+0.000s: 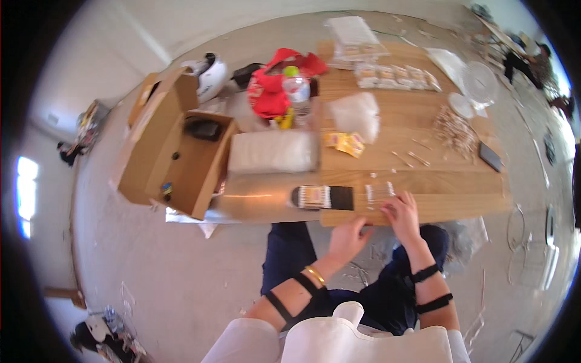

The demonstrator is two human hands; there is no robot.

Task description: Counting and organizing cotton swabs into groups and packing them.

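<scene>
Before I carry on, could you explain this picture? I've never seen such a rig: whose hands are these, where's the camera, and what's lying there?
There is no machine: a person works with two bare hands. The single picture comes from the left of two fisheye cameras worn on the head, looking down, so straight edges bend.

On the light-brown wooden tabletop lie yellow-orange packets, a pile of thin beige sticks and a dark flat rectangular object. An open brown cardboard box stands to the left.

The left hand is at the front edge; the right hand is beside thin white sticks. Whether either holds anything is too unclear to tell.
</scene>
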